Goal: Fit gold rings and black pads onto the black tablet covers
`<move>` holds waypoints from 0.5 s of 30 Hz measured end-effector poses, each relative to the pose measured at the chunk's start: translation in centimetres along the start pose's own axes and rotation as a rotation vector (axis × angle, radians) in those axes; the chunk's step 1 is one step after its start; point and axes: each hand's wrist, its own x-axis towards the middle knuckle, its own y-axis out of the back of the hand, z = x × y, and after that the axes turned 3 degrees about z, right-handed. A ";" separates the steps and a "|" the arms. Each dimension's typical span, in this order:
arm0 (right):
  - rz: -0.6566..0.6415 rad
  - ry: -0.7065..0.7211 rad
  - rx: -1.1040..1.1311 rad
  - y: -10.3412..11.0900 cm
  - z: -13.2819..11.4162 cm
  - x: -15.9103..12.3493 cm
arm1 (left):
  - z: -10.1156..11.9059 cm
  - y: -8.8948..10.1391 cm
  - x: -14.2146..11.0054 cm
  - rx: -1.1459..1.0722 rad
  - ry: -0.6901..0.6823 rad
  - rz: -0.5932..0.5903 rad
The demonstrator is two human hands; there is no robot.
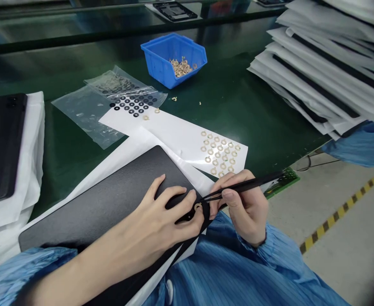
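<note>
Right hand [242,208] closed in pinch on black tweezers [246,185], tips at gold ring [198,207] on black panel [104,199]. Left hand [161,216] open, fingers spread on panel beside ring. Beyond: white sheet [180,131] of gold and black rings, plastic bag [88,119], blue bin [171,59] of gold rings on green mat [238,93]. Left, second black panel [2,144], lettering apparently POSITIVO. Right, stack of white-wrapped panels [321,72].

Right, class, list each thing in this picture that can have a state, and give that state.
Left hand, fingers resting on the black device
Right hand, gripping black tweezers
Black tweezers, tips at a gold ring
Gold ring, at the device's edge
Black device, lying flat on white sheeting
Blue bin, holding loose gold rings
</note>
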 end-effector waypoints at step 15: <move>-0.016 -0.019 -0.030 0.3 -0.1 0.1 | -0.7 -0.2 -0.6 -0.090 0.038 0.017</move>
